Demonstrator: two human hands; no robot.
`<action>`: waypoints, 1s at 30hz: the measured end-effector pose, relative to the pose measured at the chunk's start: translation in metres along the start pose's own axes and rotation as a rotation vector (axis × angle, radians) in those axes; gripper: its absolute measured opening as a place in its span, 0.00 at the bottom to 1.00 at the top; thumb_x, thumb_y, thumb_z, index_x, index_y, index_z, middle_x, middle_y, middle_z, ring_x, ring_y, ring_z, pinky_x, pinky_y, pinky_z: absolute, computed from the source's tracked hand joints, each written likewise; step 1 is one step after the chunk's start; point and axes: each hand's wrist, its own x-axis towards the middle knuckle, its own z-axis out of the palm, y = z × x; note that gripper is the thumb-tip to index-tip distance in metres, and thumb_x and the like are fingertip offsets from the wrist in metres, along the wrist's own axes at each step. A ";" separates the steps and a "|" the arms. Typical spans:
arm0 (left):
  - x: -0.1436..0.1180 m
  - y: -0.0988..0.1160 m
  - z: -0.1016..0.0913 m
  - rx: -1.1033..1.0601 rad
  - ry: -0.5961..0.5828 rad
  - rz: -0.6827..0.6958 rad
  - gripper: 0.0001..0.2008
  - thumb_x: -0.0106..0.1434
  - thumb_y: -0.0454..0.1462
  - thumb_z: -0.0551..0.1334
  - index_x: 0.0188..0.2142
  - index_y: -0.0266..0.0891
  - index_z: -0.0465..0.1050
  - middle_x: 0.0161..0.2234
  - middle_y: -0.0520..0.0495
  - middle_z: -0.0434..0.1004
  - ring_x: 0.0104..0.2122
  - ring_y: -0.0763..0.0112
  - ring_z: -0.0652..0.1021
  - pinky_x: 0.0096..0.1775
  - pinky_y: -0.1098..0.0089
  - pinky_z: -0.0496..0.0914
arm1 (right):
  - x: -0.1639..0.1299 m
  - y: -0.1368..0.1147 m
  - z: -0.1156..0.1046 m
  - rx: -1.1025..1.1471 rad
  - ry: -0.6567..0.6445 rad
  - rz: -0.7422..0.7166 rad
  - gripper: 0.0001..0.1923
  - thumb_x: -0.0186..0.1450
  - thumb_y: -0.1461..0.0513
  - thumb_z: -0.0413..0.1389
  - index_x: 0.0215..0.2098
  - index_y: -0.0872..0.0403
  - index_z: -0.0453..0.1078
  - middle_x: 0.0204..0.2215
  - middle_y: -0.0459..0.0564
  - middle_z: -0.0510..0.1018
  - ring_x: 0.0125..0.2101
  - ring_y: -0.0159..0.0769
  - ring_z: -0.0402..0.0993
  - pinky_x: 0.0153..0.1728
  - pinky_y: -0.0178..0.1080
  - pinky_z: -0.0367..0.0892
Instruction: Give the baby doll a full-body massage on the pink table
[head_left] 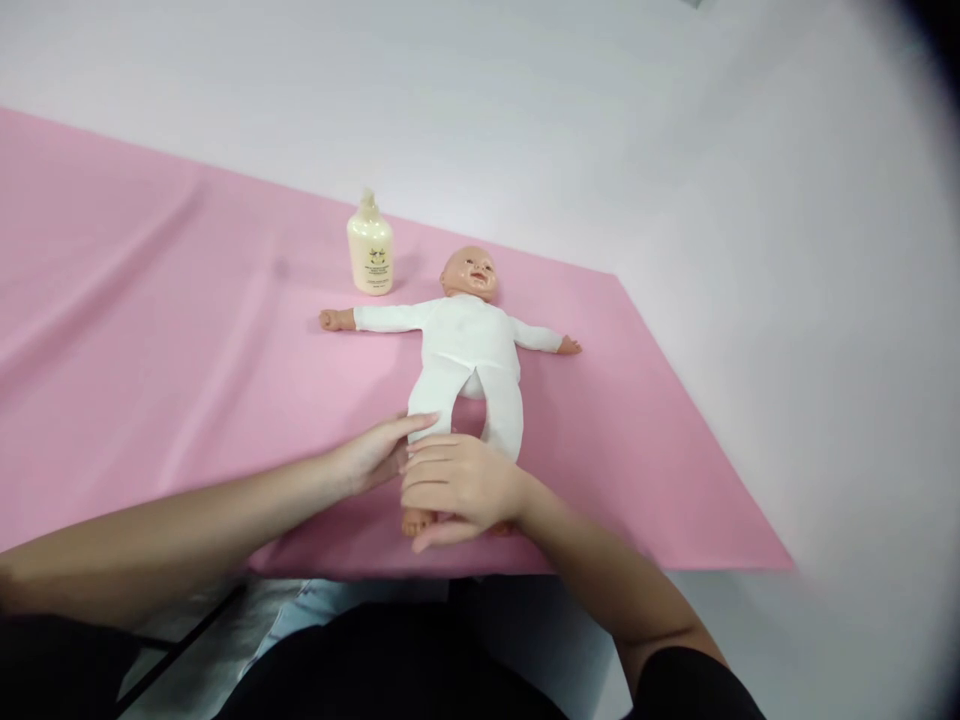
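Lying face-up on the pink surface (150, 330), the doll (465, 350) points its legs toward the person; the right hand (457, 485) wraps loosely over its lower legs, the left hand (379, 450) rests open, touching one leg.

A baby doll (466, 345) lies on its back on a table sheet (150, 330), head at 12 o'clock, feet at 6. A lotion bottle (370, 248) stands just beside its head, at 10 o'clock. The left hand (379, 452) and right hand (457, 485) rest over the doll's lower legs at the sheet's near edge.
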 end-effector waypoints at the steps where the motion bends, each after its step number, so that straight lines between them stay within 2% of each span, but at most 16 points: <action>1: 0.002 -0.001 0.000 0.005 -0.002 0.038 0.09 0.60 0.37 0.60 0.36 0.31 0.72 0.31 0.44 0.77 0.33 0.66 0.77 0.40 0.68 0.71 | -0.003 -0.001 -0.007 -0.007 0.079 0.041 0.17 0.65 0.51 0.48 0.30 0.55 0.68 0.29 0.46 0.76 0.38 0.32 0.70 0.50 0.39 0.63; 4: 0.010 -0.005 -0.002 0.012 0.025 0.220 0.14 0.58 0.36 0.62 0.44 0.32 0.69 0.42 0.41 0.75 0.44 0.62 0.75 0.47 0.66 0.69 | -0.020 -0.015 -0.026 -0.005 0.324 0.270 0.09 0.65 0.60 0.49 0.36 0.55 0.68 0.37 0.50 0.77 0.46 0.35 0.70 0.54 0.42 0.61; 7: 0.018 -0.010 -0.012 0.116 0.141 0.434 0.25 0.58 0.38 0.63 0.54 0.40 0.59 0.55 0.41 0.64 0.55 0.61 0.67 0.54 0.62 0.64 | -0.046 -0.045 -0.028 0.020 0.467 0.551 0.09 0.64 0.62 0.49 0.41 0.53 0.68 0.46 0.52 0.73 0.52 0.38 0.66 0.56 0.47 0.60; 9: 0.021 -0.013 -0.018 0.315 0.225 0.563 0.30 0.60 0.41 0.61 0.58 0.44 0.50 0.60 0.42 0.54 0.60 0.60 0.59 0.57 0.59 0.60 | -0.060 -0.068 -0.015 0.016 0.533 0.738 0.12 0.63 0.61 0.51 0.45 0.52 0.66 0.53 0.54 0.67 0.57 0.42 0.60 0.56 0.50 0.59; 11: 0.018 -0.015 -0.022 0.612 0.264 0.731 0.32 0.61 0.42 0.58 0.60 0.44 0.44 0.62 0.41 0.47 0.62 0.59 0.52 0.60 0.54 0.53 | -0.069 -0.087 0.006 0.006 0.554 0.950 0.21 0.62 0.60 0.54 0.52 0.52 0.61 0.59 0.57 0.58 0.60 0.45 0.54 0.57 0.51 0.59; 13: 0.010 -0.015 -0.020 0.925 0.233 0.953 0.31 0.61 0.39 0.57 0.60 0.43 0.43 0.62 0.40 0.45 0.63 0.59 0.50 0.61 0.52 0.48 | -0.073 -0.101 0.029 0.022 0.542 1.123 0.31 0.59 0.58 0.58 0.58 0.52 0.56 0.62 0.58 0.53 0.61 0.48 0.51 0.56 0.52 0.60; 15: 0.000 -0.015 -0.015 1.177 0.105 1.157 0.29 0.61 0.35 0.56 0.59 0.42 0.47 0.61 0.38 0.48 0.62 0.58 0.52 0.60 0.51 0.49 | -0.075 -0.108 0.046 0.054 0.525 1.218 0.29 0.60 0.59 0.57 0.58 0.51 0.56 0.62 0.58 0.55 0.60 0.46 0.55 0.54 0.50 0.63; 17: -0.008 -0.014 -0.009 1.361 -0.093 1.276 0.24 0.60 0.31 0.55 0.56 0.41 0.53 0.57 0.38 0.57 0.59 0.60 0.58 0.59 0.52 0.51 | -0.076 -0.111 0.055 0.065 0.570 1.253 0.21 0.62 0.62 0.55 0.53 0.51 0.63 0.57 0.56 0.64 0.55 0.42 0.64 0.52 0.46 0.67; 19: -0.012 -0.013 -0.004 1.489 -0.281 1.327 0.21 0.59 0.29 0.54 0.53 0.40 0.58 0.51 0.41 0.67 0.53 0.64 0.66 0.59 0.54 0.51 | -0.077 -0.110 0.056 0.068 0.638 1.247 0.13 0.63 0.63 0.54 0.47 0.51 0.67 0.48 0.54 0.73 0.48 0.39 0.72 0.48 0.43 0.70; 20: -0.013 -0.013 -0.003 1.530 -0.338 1.345 0.20 0.59 0.29 0.53 0.51 0.40 0.60 0.47 0.43 0.70 0.50 0.66 0.69 0.59 0.55 0.51 | -0.077 -0.109 0.054 0.064 0.664 1.232 0.11 0.63 0.63 0.54 0.45 0.51 0.68 0.45 0.52 0.76 0.45 0.37 0.73 0.47 0.42 0.71; 22: -0.014 -0.012 0.000 1.572 -0.375 1.368 0.16 0.59 0.28 0.53 0.47 0.39 0.64 0.41 0.46 0.75 0.45 0.68 0.72 0.59 0.56 0.50 | -0.076 -0.108 0.048 0.032 0.702 1.185 0.09 0.62 0.63 0.55 0.42 0.51 0.69 0.40 0.50 0.77 0.43 0.36 0.75 0.45 0.41 0.72; 25: -0.013 -0.012 0.001 1.607 -0.351 1.356 0.11 0.60 0.29 0.52 0.40 0.38 0.69 0.35 0.48 0.77 0.41 0.69 0.73 0.59 0.56 0.49 | -0.070 -0.107 0.037 -0.059 0.770 1.124 0.10 0.61 0.64 0.57 0.42 0.51 0.69 0.38 0.49 0.78 0.41 0.35 0.75 0.42 0.39 0.73; 30: -0.011 -0.012 0.001 1.660 -0.399 1.310 0.10 0.62 0.33 0.51 0.33 0.38 0.71 0.33 0.46 0.76 0.42 0.68 0.73 0.60 0.56 0.49 | -0.058 -0.103 0.025 -0.158 0.860 1.018 0.14 0.61 0.66 0.56 0.46 0.51 0.66 0.39 0.49 0.77 0.39 0.33 0.74 0.40 0.37 0.72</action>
